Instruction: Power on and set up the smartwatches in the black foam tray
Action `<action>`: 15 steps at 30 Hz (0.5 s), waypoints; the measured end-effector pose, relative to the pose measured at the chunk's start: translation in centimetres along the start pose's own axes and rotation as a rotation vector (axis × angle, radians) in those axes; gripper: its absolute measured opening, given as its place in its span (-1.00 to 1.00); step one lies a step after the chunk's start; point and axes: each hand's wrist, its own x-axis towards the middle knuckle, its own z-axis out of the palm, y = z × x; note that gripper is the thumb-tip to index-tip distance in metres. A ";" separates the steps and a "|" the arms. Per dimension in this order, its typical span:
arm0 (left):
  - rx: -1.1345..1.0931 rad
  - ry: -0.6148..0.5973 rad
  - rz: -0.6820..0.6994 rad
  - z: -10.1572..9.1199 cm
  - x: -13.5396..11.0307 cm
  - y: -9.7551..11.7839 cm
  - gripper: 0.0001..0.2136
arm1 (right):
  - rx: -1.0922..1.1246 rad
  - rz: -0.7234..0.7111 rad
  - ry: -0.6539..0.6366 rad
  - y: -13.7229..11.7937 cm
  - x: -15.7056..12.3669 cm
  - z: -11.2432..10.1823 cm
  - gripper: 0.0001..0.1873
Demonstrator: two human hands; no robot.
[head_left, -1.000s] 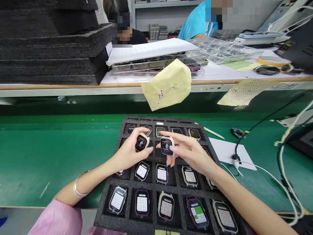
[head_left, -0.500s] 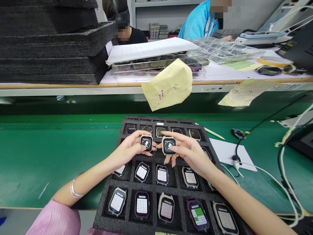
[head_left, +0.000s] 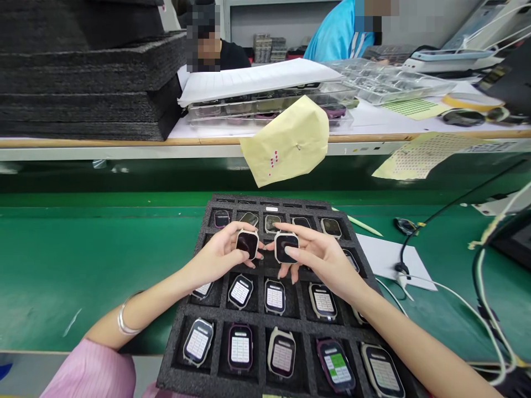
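Observation:
My left hand (head_left: 226, 247) grips a smartwatch (head_left: 248, 242) with a pale case, the thumb lying on its dark screen. A second pale smartwatch (head_left: 286, 246), its screen also dark, is pinched in my right hand (head_left: 319, 251), with the thumb across the glass. Both watches are held side by side, a small gap apart, above a black foam tray (head_left: 259, 320). Strapless watches sit in the tray's compartments. Among them are a purple one (head_left: 240, 347) with a lit white grid and another purple one (head_left: 336, 365) showing some green cells. My hands hide part of the middle row.
Black foam sheets (head_left: 83, 83) are stacked on the shelf at left. A yellow paper (head_left: 286, 143) hangs from the shelf edge. Cables (head_left: 481, 287), a white sheet (head_left: 394, 257) and a green pen (head_left: 365, 225) lie on the right. Two people sit beyond the shelf.
The screens of both held watches have gone from a lit watch face to dark. My hands have hardly moved and keep their grip.

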 end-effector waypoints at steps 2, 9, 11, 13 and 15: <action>0.108 0.031 0.046 -0.1 0.1 -0.3 -0.64 | 0.027 -0.026 -0.052 0.0 0.0 0.0 -0.50; 0.399 0.022 0.134 -0.2 -0.4 -0.9 -0.75 | 0.015 -0.018 -0.109 0.2 0.0 -0.5 -0.67; 0.413 0.008 0.171 -0.2 -0.5 -0.9 -0.75 | 0.004 -0.016 -0.113 0.3 -0.1 -0.6 -0.64; 0.398 0.024 0.183 -0.1 -0.6 -0.8 -0.75 | 0.001 -0.025 -0.122 0.3 -0.2 -0.5 -0.59; 0.382 0.037 0.186 0.0 -0.6 -0.7 -0.73 | 0.004 -0.038 -0.128 0.2 -0.2 -0.4 -0.58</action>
